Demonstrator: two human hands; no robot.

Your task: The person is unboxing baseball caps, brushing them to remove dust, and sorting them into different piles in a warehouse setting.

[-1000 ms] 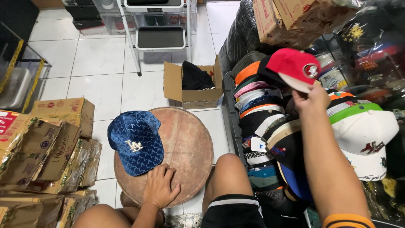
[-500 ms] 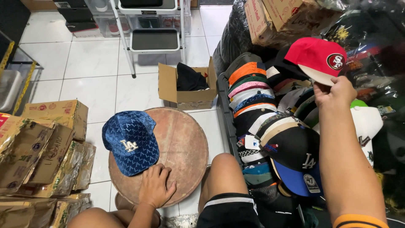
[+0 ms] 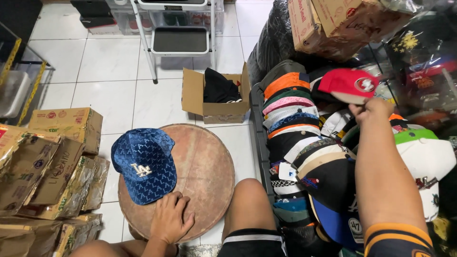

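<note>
White tiled floor, boxes all round. One blue cap (image 3: 144, 164) lies on the round board (image 3: 204, 176); your left hand (image 3: 171, 220) rests flat and open beside it. Your right hand (image 3: 373, 110) pinches a red cap (image 3: 346, 82) above the full bin (image 3: 259, 138).

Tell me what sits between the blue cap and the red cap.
In the head view: bare round wooden board, then stacked caps, between the blue cap and red cap.

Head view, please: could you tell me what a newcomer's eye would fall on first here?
Probably the blue patterned cap lying on the round wooden board at lower left, with the left hand resting flat on the board just below it. Next, the red cap held up by the right hand at upper right, over a crate packed with stacked caps of many colours.
</note>
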